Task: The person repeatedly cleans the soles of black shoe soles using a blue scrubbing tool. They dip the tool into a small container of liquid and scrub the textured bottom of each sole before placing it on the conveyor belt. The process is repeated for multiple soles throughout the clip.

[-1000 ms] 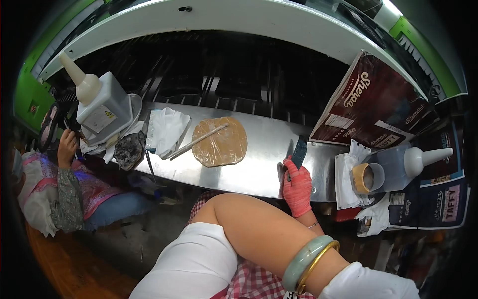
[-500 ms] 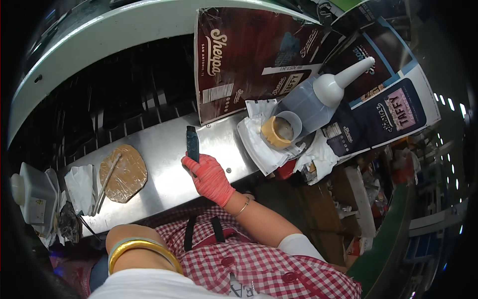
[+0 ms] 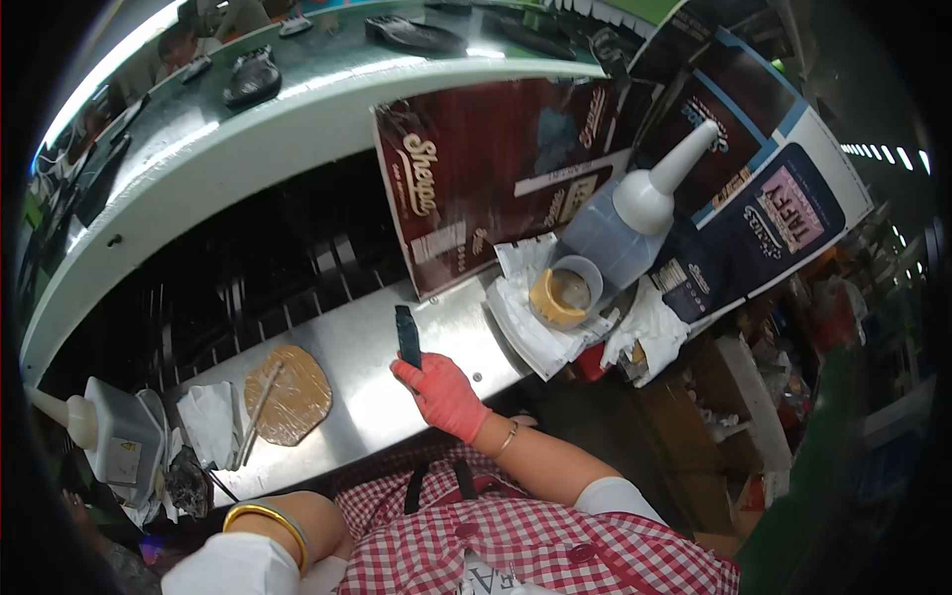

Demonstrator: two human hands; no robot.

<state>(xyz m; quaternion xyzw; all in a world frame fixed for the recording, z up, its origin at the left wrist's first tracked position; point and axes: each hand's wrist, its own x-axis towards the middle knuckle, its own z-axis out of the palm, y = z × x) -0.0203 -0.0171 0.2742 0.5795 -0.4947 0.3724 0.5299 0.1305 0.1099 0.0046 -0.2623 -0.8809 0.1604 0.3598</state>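
Note:
My right hand (image 3: 448, 395), in a pinkish-red glove, is closed around the lower end of a dark teal flat, narrow tool (image 3: 408, 337). Its blackish tip points away from me, over the metal ledge (image 3: 365, 416); its exact kind is unclear. On the left my bare forearm (image 3: 309, 513) with a gold bangle bends back towards my body, and my left hand itself does not show. Left of the gloved hand, a brown plastic-wrapped round pad (image 3: 297, 407) lies on the ledge with a thin stick (image 3: 263, 412) across it.
A squeeze bottle (image 3: 620, 233) and a small cup (image 3: 567, 295) stand on white paper at right, before printed cardboard sheets (image 3: 496, 178). Another bottle (image 3: 124, 436) stands far left beside folded white cloth (image 3: 210, 424). Beyond a dark gap, a green conveyor (image 3: 327, 50) carries shoes (image 3: 252, 77).
My view has tilted up, so the conveyor with shoes now shows at the far side. The left forearm sits further left and lower. The right hand keeps hold of the dark teal tool.

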